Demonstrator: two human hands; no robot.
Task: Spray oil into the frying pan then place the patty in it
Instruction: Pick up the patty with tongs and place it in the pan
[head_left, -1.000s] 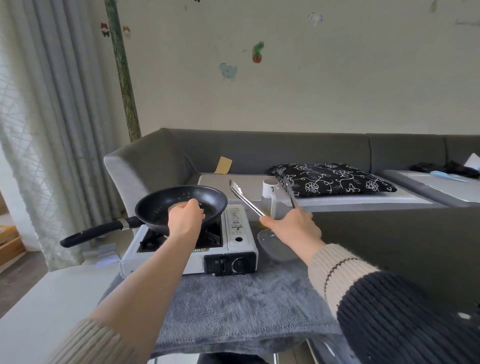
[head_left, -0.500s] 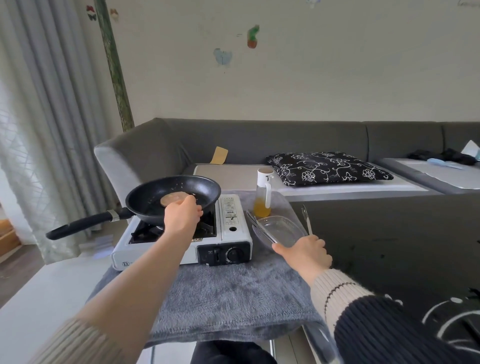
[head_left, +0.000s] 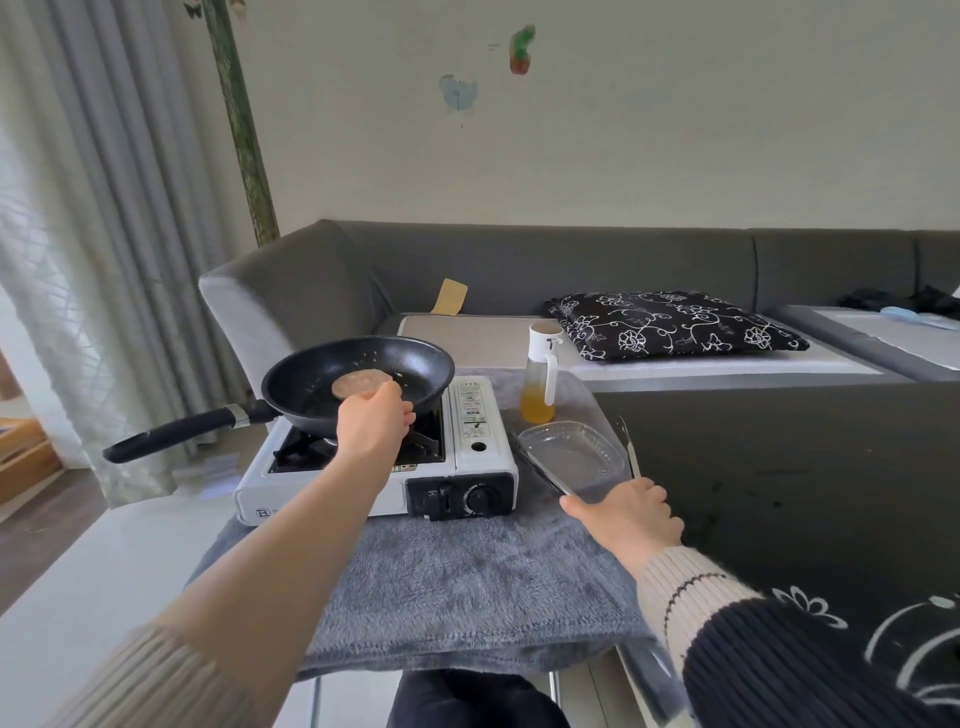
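Note:
A black frying pan (head_left: 423, 358) sits on a white portable gas stove (head_left: 480, 415), handle pointing left. A round pale patty (head_left: 356, 383) lies flat inside it. My left hand (head_left: 374, 423) hovers over the pan's near rim with its fingertips at the patty's near edge; the back of the hand hides the grip. An oil spray bottle (head_left: 540, 379) with a white top stands right of the stove. My right hand (head_left: 628, 512) grips the hinge end of metal tongs (head_left: 543, 470), whose two arms lie either side of a clear plastic tray (head_left: 571, 449).
Stove, bottle and tray stand on a grey fleece towel (head_left: 441, 582) over a small table. Behind it runs a grey sofa (head_left: 519, 265) with a black floral cushion (head_left: 670, 322). Curtains (head_left: 93, 234) hang at the left.
My right hand has lowered the tongs from above the stove down to the towel, astride the clear tray. My left hand drew back a little, uncovering the patty in the pan.

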